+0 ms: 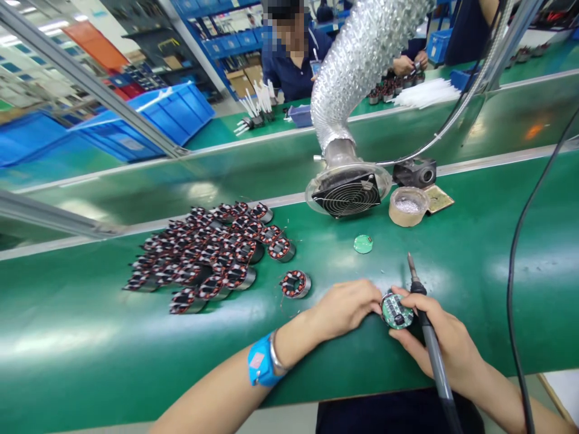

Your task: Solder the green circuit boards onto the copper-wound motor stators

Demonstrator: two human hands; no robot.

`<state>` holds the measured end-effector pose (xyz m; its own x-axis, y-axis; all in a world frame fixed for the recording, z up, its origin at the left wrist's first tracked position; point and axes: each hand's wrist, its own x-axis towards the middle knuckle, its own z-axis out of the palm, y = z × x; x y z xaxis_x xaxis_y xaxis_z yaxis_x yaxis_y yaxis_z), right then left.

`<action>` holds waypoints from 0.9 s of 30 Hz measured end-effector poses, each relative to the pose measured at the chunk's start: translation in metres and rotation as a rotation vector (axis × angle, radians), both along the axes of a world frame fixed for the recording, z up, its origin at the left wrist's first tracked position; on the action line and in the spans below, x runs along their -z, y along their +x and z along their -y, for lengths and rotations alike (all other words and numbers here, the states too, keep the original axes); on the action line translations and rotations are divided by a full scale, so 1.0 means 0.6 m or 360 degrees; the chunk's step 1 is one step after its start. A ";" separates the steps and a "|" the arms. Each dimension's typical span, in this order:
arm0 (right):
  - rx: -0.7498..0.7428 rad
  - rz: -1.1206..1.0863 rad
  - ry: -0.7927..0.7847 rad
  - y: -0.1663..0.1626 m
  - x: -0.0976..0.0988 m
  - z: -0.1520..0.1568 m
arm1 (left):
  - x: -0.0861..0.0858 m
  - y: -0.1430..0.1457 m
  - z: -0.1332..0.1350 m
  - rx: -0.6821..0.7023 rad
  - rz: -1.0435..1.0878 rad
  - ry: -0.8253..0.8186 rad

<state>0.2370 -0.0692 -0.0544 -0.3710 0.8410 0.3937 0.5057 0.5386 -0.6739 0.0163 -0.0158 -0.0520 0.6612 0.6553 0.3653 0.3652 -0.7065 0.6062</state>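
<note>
My left hand (346, 307) pinches the left side of a small round stator with a green circuit board (397, 311) on top, near the front edge of the green bench (136, 337). My right hand (441, 340) touches the same part on its right and grips a black soldering iron (432, 343), tip pointing up and away. A blue wrist strap (261, 361) is on my left wrist. One lone copper-wound stator (295, 284) lies just left of my left hand. A loose green round board (363, 244) lies farther back.
A pile of several wound stators (208, 256) covers the bench's left middle. A foil fume duct with a fan grille (348, 193) stands at the back, with a solder-tip cleaner pot (407, 206) beside it. A black cable (515, 283) hangs right. Another person (294, 54) works across the line by blue bins (149, 120).
</note>
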 end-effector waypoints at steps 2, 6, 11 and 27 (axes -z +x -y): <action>-0.0070 0.0014 -0.0058 0.003 -0.001 -0.001 | -0.001 0.000 -0.009 -0.0001 0.0112 -0.0247; -0.0198 0.0052 -0.0124 0.011 -0.004 -0.005 | -0.015 0.005 -0.023 0.0122 0.0197 -0.0622; -0.0186 0.0050 -0.0235 0.018 -0.004 -0.006 | -0.030 0.008 -0.025 -0.0017 0.0354 -0.1386; 0.0009 -0.0116 -0.0375 0.038 0.019 -0.006 | -0.040 0.035 0.050 -0.0608 0.0669 -0.2012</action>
